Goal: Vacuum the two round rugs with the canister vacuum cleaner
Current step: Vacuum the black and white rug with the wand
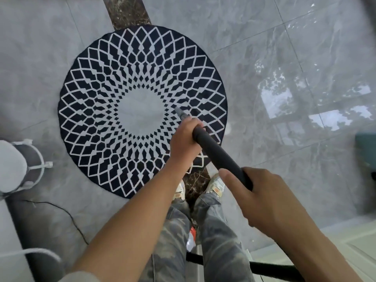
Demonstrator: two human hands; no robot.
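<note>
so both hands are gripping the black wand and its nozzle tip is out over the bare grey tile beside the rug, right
Not quite. The head view shows the nozzle tip over the round rug, at the right edge of its pale centre, not over the tile. The left hand and right hand do both grip the black wand.

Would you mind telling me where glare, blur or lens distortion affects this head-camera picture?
Head view: window glare washes the glossy floor tiles at right; the wide lens bows the tile joints toward the edges; the round rug is sharp, while the right hand and the left-edge white stand look soft.
</note>
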